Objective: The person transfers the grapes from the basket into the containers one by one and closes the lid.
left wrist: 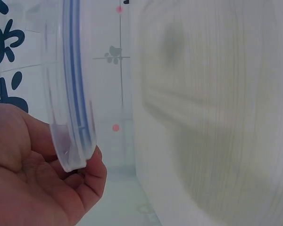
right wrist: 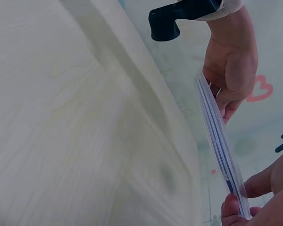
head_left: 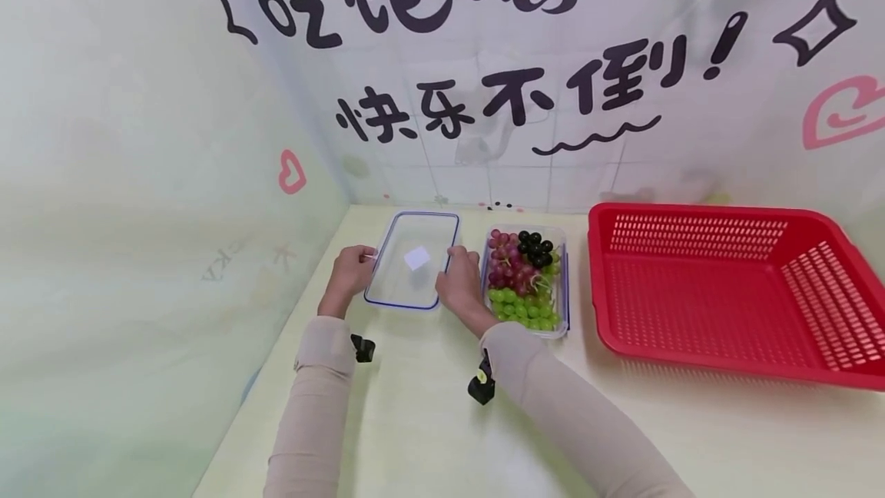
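Observation:
A clear plastic lid (head_left: 394, 279) with a blue seal along its rim and a white square label (head_left: 417, 257) in its middle is held above the table. My left hand (head_left: 351, 271) pinches its left edge between thumb and curled fingers. At the opposite edge, my right hand (head_left: 459, 283) grips it the same way. The left wrist view shows the lid (left wrist: 78, 94) edge-on, apart from the tabletop. Just right of my right hand stands a clear container holding red grapes (head_left: 508, 263), black grapes (head_left: 535, 248) and green grapes (head_left: 522, 307).
A red plastic basket (head_left: 691, 361) with slotted walls stands on the right part of the pale table (head_left: 408, 421). A printed sheet with black lettering (head_left: 442, 110) covers the wall behind, and another side of it rises along the table's left edge.

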Action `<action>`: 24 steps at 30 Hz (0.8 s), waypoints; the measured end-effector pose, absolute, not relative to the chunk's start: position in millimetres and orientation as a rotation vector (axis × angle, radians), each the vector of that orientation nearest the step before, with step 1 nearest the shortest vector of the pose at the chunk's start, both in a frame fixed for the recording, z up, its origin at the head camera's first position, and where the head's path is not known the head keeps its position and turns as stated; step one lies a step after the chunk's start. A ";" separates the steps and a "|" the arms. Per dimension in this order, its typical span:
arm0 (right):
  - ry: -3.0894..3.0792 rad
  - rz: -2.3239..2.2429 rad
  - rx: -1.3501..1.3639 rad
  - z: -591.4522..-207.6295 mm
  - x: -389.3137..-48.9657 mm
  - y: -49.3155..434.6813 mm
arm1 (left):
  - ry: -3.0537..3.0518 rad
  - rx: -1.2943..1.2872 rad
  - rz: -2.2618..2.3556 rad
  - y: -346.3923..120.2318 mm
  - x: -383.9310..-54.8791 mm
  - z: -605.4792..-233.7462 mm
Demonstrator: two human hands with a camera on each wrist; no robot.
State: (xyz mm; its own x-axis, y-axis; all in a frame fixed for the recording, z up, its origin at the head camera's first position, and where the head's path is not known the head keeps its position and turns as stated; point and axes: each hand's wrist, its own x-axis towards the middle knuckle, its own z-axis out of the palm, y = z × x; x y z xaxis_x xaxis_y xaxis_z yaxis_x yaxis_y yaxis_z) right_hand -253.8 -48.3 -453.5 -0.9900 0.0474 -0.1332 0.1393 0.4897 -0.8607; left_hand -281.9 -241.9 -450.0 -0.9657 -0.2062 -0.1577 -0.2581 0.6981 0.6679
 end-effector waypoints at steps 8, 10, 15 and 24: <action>2.598 -1.605 0.186 -443.5 -263.6 -30.1 | 2.818 -0.348 1.233 -231.3 -286.1 -441.3; 2.584 -1.608 0.179 -441.9 -264.3 -25.0 | 2.817 -0.338 1.247 -229.0 -288.2 -440.7; 2.612 -1.550 0.145 -436.3 -267.4 -11.4 | 2.816 -0.284 1.282 -222.4 -291.2 -439.3; 2.654 -1.505 0.070 -423.3 -272.5 19.5 | 2.820 -0.151 1.343 -202.2 -291.6 -430.4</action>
